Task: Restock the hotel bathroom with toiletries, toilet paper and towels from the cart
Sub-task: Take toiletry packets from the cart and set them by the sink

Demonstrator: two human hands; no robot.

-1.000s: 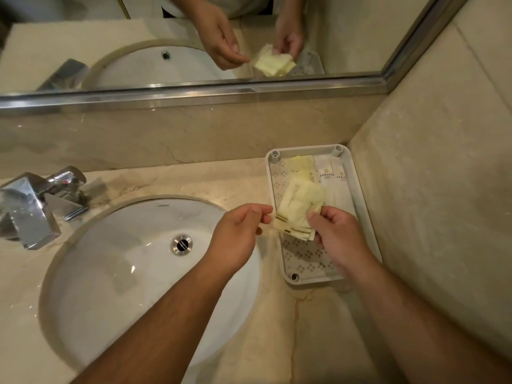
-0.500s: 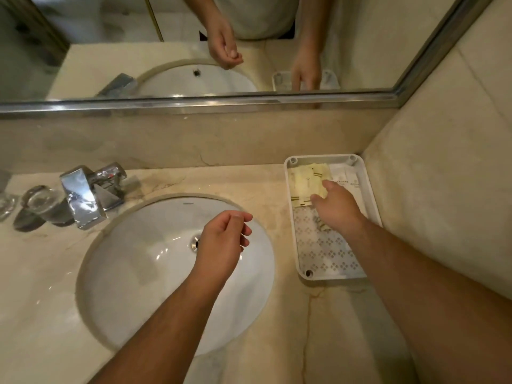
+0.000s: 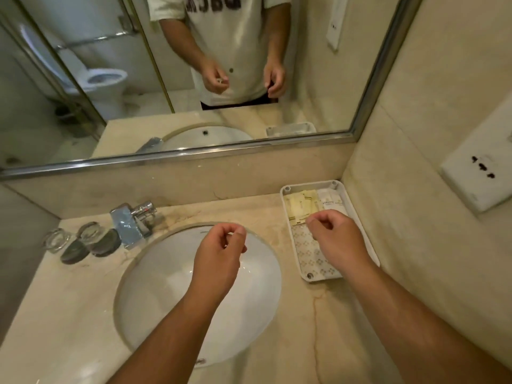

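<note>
A white tray [image 3: 321,277] stands on the marble counter in the right corner. At its far end lie several yellow sachets [image 3: 300,205] and white sachets [image 3: 331,202]. My right hand [image 3: 336,239] hovers over the tray just behind the sachets, with its fingers loosely curled and nothing in them. My left hand [image 3: 219,253] hangs over the sink basin [image 3: 155,295], thumb pressed to forefinger. The mirror reflection shows a small pale scrap pinched at its fingertips.
A chrome faucet [image 3: 133,220] sits behind the basin. Two glasses [image 3: 69,235] and dark coasters [image 3: 88,249] stand at the left. The mirror [image 3: 83,106] runs along the back wall, and a white wall socket [image 3: 479,173] is on the right wall.
My right hand laid the yellow sachets in the tray's far end, let go and drew back. My left hand stayed pinched over the basin. The view tilted up.
</note>
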